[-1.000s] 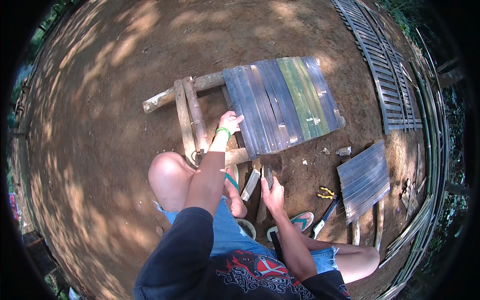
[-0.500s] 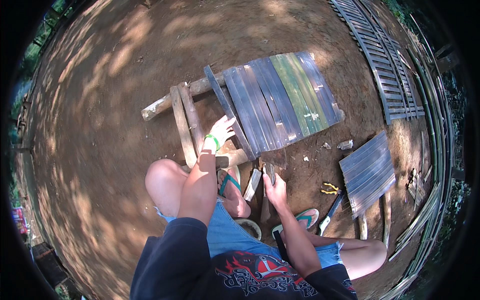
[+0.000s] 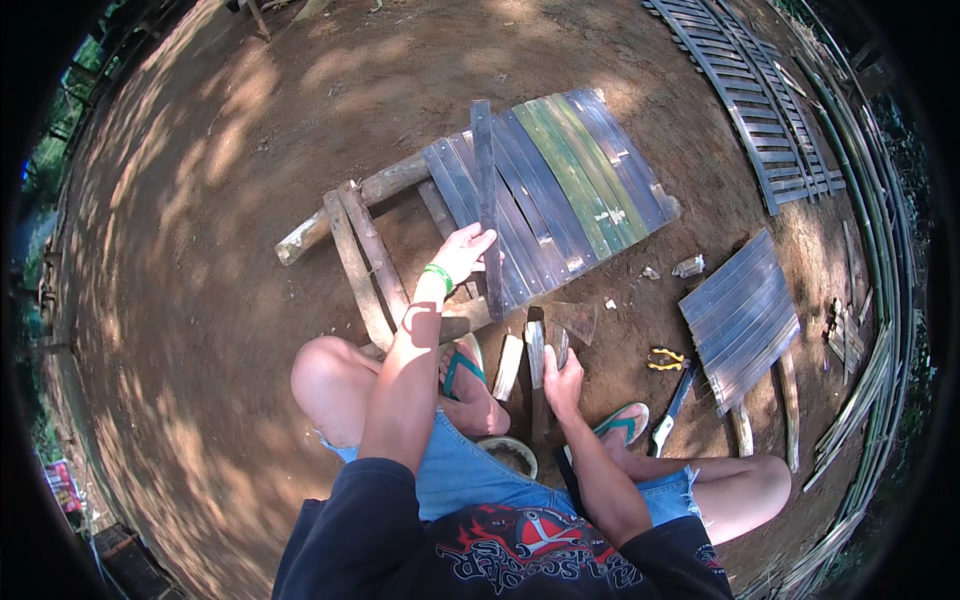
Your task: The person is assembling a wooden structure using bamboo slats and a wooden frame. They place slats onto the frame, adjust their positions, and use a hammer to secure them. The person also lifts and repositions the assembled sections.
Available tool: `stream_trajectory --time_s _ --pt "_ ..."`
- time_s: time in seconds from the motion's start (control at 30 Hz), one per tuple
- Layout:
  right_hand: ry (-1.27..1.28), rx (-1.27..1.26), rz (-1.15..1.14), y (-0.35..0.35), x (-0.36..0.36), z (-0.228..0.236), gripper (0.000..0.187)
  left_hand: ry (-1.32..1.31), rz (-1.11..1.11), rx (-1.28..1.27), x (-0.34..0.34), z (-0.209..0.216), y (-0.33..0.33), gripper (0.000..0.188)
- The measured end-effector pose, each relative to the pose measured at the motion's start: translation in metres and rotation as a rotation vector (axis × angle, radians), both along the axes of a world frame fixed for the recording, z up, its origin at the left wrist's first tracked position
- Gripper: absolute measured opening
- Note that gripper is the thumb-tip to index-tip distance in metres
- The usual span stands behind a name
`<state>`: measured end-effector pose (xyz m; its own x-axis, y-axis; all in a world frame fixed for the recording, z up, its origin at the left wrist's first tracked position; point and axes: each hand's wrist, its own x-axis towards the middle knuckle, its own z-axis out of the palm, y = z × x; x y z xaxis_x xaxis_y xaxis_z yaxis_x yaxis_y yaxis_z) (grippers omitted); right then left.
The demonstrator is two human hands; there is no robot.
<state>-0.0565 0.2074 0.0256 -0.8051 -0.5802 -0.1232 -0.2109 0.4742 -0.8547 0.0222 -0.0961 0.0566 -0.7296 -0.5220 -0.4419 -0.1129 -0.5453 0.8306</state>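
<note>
My left hand [image 3: 462, 252], with a green band on the wrist, grips a long dark bamboo slat [image 3: 484, 180] that stands lifted over a panel of dark and green slats [image 3: 570, 185] lying on the dirt. The panel rests on wooden poles [image 3: 355, 255]. My right hand [image 3: 563, 375] is closed on the handle of a hatchet [image 3: 572, 322], its blade resting near the panel's near edge. I sit on the ground with bare knees and green sandals [image 3: 620, 425].
Yellow pliers [image 3: 663, 359] and a knife [image 3: 673, 408] lie at the right. A smaller slat panel [image 3: 742, 318] lies beyond them, a long slatted panel [image 3: 745, 95] at top right. Bamboo strips [image 3: 870, 300] line the right edge. A small bowl [image 3: 510, 455] sits between my legs.
My left hand has taken hold of one dark slat and raised it off the panel, swinging it upright across the slats. My right hand stays by the hatchet.
</note>
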Motion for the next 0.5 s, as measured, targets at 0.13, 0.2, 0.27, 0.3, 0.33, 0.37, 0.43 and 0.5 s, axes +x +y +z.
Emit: stream_trajectory --time_s 0.13,0.2,0.27,0.3,0.33,0.37,0.43,0.5 --pt "-0.171 0.081 0.0 0.0 -0.004 0.01 0.031 -0.105 -0.247 -0.197 -0.026 0.001 0.009 0.024" --pt "-0.222 0.073 -0.027 0.004 -0.01 0.003 0.032 -0.006 -0.058 -0.064 -0.022 -0.003 0.002 0.025" --pt "-0.237 0.091 -0.022 0.009 -0.012 -0.005 0.033 -0.017 0.214 0.063 0.013 -0.035 -0.01 0.024" --pt "-0.243 0.097 -0.021 0.01 -0.013 -0.007 0.033 -0.037 0.368 0.151 0.03 -0.053 -0.007 0.027" --pt "-0.248 0.09 0.008 0.004 -0.007 -0.003 0.034 -0.065 0.496 0.172 0.065 -0.081 -0.008 0.03" --pt "-0.243 0.097 0.018 0.003 -0.005 -0.001 0.034 -0.083 0.598 0.232 0.081 -0.098 -0.001 0.031" --pt "-0.235 0.108 0.015 0.007 -0.007 0.002 0.035 -0.089 0.674 0.271 0.081 -0.103 0.007 0.037" --pt "-0.237 0.107 -0.007 0.01 -0.014 0.003 0.037 0.003 0.349 0.188 0.048 -0.066 -0.004 0.031"
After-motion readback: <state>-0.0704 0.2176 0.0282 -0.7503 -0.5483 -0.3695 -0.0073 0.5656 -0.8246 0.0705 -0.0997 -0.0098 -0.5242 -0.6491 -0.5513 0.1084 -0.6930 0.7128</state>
